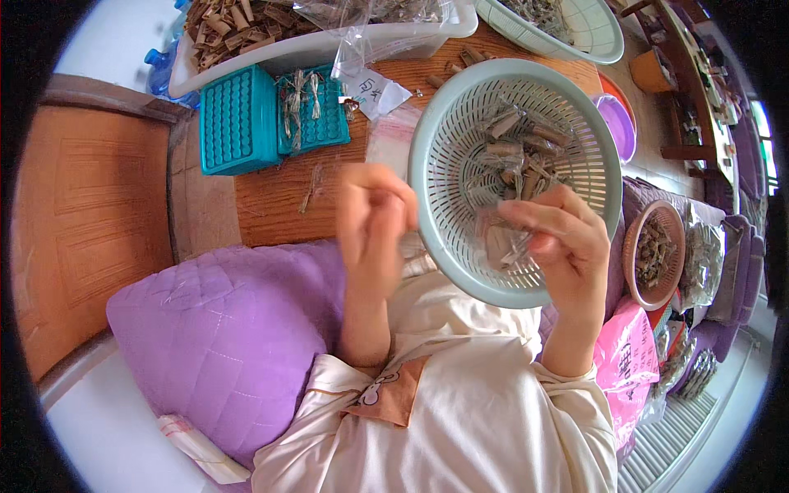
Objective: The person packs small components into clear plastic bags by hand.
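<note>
In front of my lap stands a round grey-green plastic basket (427,189) with slotted walls. Small clear bags (526,148) of brown, bark-like pieces are heaped inside it. My right hand (567,238) hangs over the basket's near right side, thumb and forefinger apart. Just by its fingertips is a small clear bag (501,245) with a pale brown piece; whether they touch it I cannot tell. To the left of the basket rim my left hand (374,222) is raised and blurred, its fingers curled closed. Anything pinched in it is hidden.
Left on the wooden table (279,205) are teal ridged trays (238,123), one with tied bundles (300,103). Behind stands a white bin (394,41) of brown curled pieces. A pink basket (653,255) and a pink bag (626,353) sit at right; a purple cushion (238,329) lies left.
</note>
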`<state>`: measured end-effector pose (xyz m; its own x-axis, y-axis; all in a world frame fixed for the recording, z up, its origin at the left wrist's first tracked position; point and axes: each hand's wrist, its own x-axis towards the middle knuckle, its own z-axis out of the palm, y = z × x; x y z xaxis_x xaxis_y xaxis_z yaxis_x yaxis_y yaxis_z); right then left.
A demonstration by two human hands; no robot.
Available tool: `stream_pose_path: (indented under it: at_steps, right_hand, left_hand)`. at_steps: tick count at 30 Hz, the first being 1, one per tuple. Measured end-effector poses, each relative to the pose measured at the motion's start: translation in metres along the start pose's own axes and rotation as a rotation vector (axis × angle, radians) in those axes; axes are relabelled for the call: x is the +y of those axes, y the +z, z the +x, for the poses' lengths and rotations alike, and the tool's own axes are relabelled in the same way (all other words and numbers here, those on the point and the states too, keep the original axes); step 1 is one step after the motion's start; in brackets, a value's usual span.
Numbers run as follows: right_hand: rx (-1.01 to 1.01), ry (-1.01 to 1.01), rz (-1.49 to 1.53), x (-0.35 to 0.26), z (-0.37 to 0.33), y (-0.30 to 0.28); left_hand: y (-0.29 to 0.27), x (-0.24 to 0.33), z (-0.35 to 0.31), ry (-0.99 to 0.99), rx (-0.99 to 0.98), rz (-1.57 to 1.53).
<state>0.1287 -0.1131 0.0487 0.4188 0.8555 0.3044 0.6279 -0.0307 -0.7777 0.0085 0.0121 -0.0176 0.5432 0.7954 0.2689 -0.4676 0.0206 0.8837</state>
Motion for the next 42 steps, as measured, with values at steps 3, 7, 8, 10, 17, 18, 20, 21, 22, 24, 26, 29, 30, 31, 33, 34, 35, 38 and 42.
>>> stream_pose_path:
  at_steps: [3, 7, 8, 10, 17, 18, 20, 21, 22, 24, 26, 29, 30, 31, 33, 34, 35, 38, 42]
  right_hand:
    - [0.023, -0.063, 0.061, 0.002, -0.001, -0.002]
    - [-0.086, 0.019, 0.240, -0.001, -0.005, 0.002]
    - [-0.118, 0.054, 0.277, 0.000, -0.007, 0.003]
    - [-0.129, 0.033, 0.286, -0.001, -0.006, 0.004]
    - [0.015, 0.231, 0.877, 0.005, -0.015, 0.017]
    - [-0.005, 0.223, 1.001, 0.010, -0.016, 0.021]
    - [-0.028, 0.213, 1.125, 0.012, -0.017, 0.022]
    - [-0.075, 0.211, 1.314, 0.012, -0.017, 0.021]
    - [-0.124, 0.209, 1.502, 0.012, -0.017, 0.021]
    - [-0.078, 0.251, 1.531, 0.008, -0.013, 0.022]
    - [0.035, 0.222, 1.010, 0.012, -0.009, 0.023]
    - [0.195, 0.248, 0.793, 0.019, -0.004, 0.006]
    - [0.260, 0.284, 0.776, 0.022, -0.003, 0.000]
    - [0.257, 0.282, 0.777, 0.028, -0.002, -0.006]
    - [0.497, 0.461, 0.675, 0.045, 0.003, -0.018]
    - [0.495, 0.460, 0.676, 0.051, 0.008, -0.021]
    - [0.534, 0.484, 0.650, 0.057, 0.013, -0.024]
    - [0.503, 0.567, 0.585, 0.067, 0.012, -0.036]
    - [0.109, 0.599, 0.068, 0.071, -0.009, -0.052]
  left_hand:
    - [0.010, 0.005, -0.009, -0.082, -0.163, -0.056]
    - [0.013, 0.010, -0.006, 0.017, -0.309, 0.220]
    - [0.014, 0.009, -0.007, 0.016, -0.312, 0.217]
    - [0.014, 0.010, -0.010, -0.085, -0.247, 0.216]
    - [0.018, 0.012, -0.009, 0.312, -0.209, 0.375]
    - [0.015, 0.013, -0.010, 0.365, -0.235, 0.435]
    - [0.013, 0.013, -0.010, 0.420, -0.260, 0.495]
    - [0.013, 0.011, -0.009, 0.503, -0.276, 0.519]
    - [0.013, 0.010, -0.008, 0.587, -0.293, 0.542]
    - [0.012, 0.007, -0.007, 0.603, -0.310, 0.561]
    - [0.007, 0.003, -0.007, 0.619, -0.328, 0.581]
    - [-0.012, -0.005, 0.002, 0.449, -0.087, 0.595]
    - [-0.017, -0.008, 0.007, 0.381, 0.027, 0.574]
    - [-0.025, -0.012, 0.013, 0.383, 0.030, 0.575]
    - [-0.039, -0.023, 0.025, 0.511, 0.045, 0.771]
    - [-0.044, -0.030, 0.025, 0.512, 0.047, 0.773]
    - [-0.049, -0.037, 0.024, 0.400, 0.064, 0.754]
    - [-0.051, -0.047, 0.023, 0.124, 0.120, 0.733]
    - [-0.060, -0.067, 0.025, -0.016, 0.108, 0.922]
